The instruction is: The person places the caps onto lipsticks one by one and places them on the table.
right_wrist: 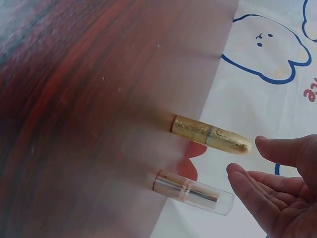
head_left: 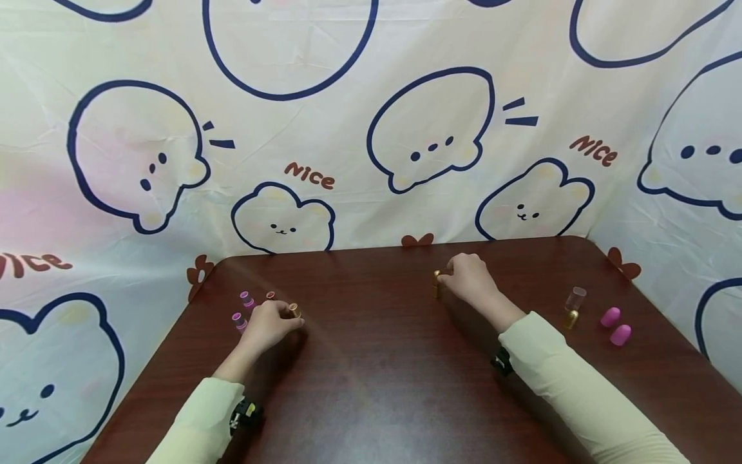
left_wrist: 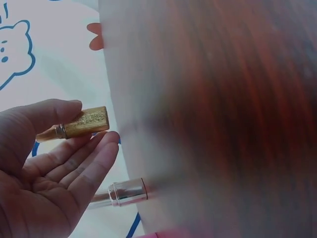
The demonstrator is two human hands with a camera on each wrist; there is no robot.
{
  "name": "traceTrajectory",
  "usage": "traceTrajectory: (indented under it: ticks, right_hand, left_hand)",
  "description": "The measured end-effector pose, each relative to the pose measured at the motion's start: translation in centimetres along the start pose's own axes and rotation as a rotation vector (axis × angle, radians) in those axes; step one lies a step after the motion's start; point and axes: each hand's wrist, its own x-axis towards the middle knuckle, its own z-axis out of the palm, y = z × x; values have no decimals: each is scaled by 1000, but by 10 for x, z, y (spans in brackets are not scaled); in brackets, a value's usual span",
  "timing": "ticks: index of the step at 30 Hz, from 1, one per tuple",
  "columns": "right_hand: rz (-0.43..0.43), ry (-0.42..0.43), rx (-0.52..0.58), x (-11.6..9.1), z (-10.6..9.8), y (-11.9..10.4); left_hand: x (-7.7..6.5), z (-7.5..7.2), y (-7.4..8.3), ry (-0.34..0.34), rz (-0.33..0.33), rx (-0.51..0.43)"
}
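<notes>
Two hands share the head view: your left hand [head_left: 268,330] at about nine o'clock on the brown table [head_left: 371,393], your right hand [head_left: 471,278] near one. At your left hand's two o'clock sits the uncapped gold base [head_left: 295,312]; a reddish tube [head_left: 270,296] stands at its twelve, and two purple tubes [head_left: 247,299] crowd it at nine to eleven, so any sideways sweep there could topple them. Near three o'clock on the table wait a clear cap [head_left: 576,298], a gold cap [head_left: 572,319] and two pink caps [head_left: 620,335], well apart from both hands. In the left wrist view, you pinch the gold base between thumb and fingers, seemingly just off the wood, with a silvery tube [left_wrist: 129,191] at its five o'clock. In the right wrist view, your thumb and fingers stand apart, at four o'clock from the upright capped gold tube [right_wrist: 210,135], near its tip and apparently not gripping it; a clear-topped tube [right_wrist: 193,192] stands beside it towards seven. The step looks like lifting the base while your other hand is at the capped tube; the next move probably calls for drawing those right fingers straight back without brushing either upright tube.
</notes>
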Motion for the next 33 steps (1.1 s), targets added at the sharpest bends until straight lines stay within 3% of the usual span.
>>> traceTrajectory:
  ticks: [10,33]
  right_hand:
    - [-34,48,7,-16,-20,7]
    - [30,62,-18,-58,-53,53]
  left_hand:
    - [4,2,9,9,40,-20]
    - [5,6,15,-38,95,-49]
